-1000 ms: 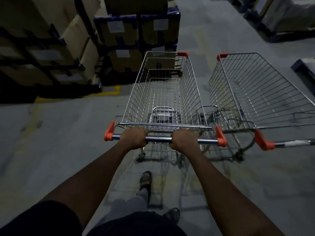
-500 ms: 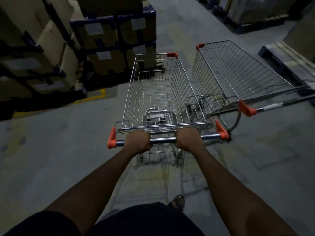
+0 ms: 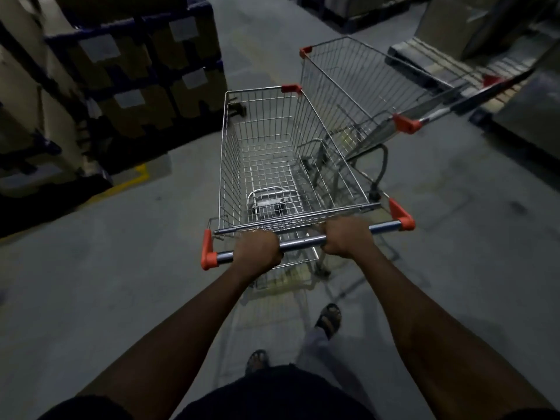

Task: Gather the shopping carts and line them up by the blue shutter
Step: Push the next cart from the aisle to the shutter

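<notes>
Cart (image 3: 266, 165) at 12 o'clock, transport step; left hand (image 3: 257, 253) and right hand (image 3: 347, 237) both clenched round its handle (image 3: 303, 241).
Second cart (image 3: 348, 86) at 1 o'clock, just beside; next probably steer past it toward the shutter, which isn't in view.

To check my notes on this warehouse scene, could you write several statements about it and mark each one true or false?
1. The left hand and the right hand both grip the handle of the pushed cart. True.
2. Another cart stands to the left of it. False: the second cart stands to its right.
3. The handle's ends are blue. False: the end caps are orange-red.
4. Stacked cardboard boxes stand at the left. True.
</notes>
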Demonstrator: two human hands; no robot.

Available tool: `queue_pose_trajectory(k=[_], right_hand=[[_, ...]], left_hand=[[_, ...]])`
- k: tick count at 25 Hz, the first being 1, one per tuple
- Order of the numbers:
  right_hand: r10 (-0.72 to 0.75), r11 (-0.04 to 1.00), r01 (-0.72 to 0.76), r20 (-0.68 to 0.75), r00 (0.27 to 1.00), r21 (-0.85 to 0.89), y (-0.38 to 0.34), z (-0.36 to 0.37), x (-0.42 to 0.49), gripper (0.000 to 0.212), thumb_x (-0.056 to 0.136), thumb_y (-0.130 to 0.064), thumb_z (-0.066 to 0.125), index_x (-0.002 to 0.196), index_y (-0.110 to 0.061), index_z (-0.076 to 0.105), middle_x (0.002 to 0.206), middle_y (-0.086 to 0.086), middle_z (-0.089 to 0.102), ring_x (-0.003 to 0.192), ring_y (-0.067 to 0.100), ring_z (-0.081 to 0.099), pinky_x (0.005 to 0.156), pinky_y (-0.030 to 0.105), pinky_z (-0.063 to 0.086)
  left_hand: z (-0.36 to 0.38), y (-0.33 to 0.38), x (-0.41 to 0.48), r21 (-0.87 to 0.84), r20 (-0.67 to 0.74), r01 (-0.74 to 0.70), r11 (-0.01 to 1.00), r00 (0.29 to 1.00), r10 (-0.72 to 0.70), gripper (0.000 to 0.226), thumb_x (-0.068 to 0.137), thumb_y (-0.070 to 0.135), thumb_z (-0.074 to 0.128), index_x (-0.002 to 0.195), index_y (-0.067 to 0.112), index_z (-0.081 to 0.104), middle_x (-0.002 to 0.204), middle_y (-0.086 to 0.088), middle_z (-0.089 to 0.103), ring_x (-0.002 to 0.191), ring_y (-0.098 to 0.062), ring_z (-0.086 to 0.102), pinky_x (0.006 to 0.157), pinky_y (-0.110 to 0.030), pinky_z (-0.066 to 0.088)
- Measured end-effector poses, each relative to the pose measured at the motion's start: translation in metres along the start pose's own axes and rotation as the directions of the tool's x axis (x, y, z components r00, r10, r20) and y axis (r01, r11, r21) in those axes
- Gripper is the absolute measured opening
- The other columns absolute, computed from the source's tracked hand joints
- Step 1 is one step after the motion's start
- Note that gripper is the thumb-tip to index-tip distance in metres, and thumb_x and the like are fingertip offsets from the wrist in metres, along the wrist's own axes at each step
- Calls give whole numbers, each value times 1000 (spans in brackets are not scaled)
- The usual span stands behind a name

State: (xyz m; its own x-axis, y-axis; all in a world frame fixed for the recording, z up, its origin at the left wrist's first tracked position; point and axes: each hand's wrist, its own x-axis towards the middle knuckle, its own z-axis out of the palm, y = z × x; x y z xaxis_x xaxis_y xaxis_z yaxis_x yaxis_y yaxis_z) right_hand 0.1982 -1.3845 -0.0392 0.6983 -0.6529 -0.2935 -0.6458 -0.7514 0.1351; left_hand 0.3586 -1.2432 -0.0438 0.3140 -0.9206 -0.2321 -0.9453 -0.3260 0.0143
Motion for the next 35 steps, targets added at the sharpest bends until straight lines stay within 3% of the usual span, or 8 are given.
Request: queue_pose_trajectory(k=[13, 23, 28, 35], right_hand=[[125, 989, -126, 9, 992, 76, -60, 39, -173, 37, 68, -42, 60, 98, -21, 69, 95, 6, 71, 90, 29, 66, 76, 36, 52], [267, 945, -273, 56, 962, 179, -52, 90, -343, 33, 71, -40, 62, 95, -19, 69, 98, 7, 71, 93, 30, 66, 78, 36, 51], [394, 889, -400, 74, 916, 223, -36, 115, -409, 34, 72, -41, 62, 96, -18, 69, 100, 7, 70, 96, 30, 65, 80, 37, 50], [594, 729, -616, 169, 786, 299, -7, 135, -476, 32, 74, -41, 62, 97, -20, 69, 101, 6, 70, 95, 29, 65, 81, 36, 50]], left_hand=[[34, 25, -146, -7, 6, -142, 990, 990, 142, 27, 81, 41, 57, 90, 16, 63, 86, -5, 66, 75, -27, 63, 62, -33, 46], [63, 116, -254, 33, 5, -302, 953, 953, 302, 29, 77, 42, 59, 86, 15, 63, 87, -11, 67, 78, -33, 65, 64, -35, 50], [69, 166, -271, 98, 22, -444, 891, 896, 444, 28, 78, 41, 57, 83, 14, 63, 84, -11, 67, 76, -33, 65, 64, -36, 51], [63, 241, -260, 141, 62, -668, 731, 743, 667, 29, 77, 41, 57, 81, 13, 63, 80, -12, 68, 74, -35, 65, 61, -36, 50]])
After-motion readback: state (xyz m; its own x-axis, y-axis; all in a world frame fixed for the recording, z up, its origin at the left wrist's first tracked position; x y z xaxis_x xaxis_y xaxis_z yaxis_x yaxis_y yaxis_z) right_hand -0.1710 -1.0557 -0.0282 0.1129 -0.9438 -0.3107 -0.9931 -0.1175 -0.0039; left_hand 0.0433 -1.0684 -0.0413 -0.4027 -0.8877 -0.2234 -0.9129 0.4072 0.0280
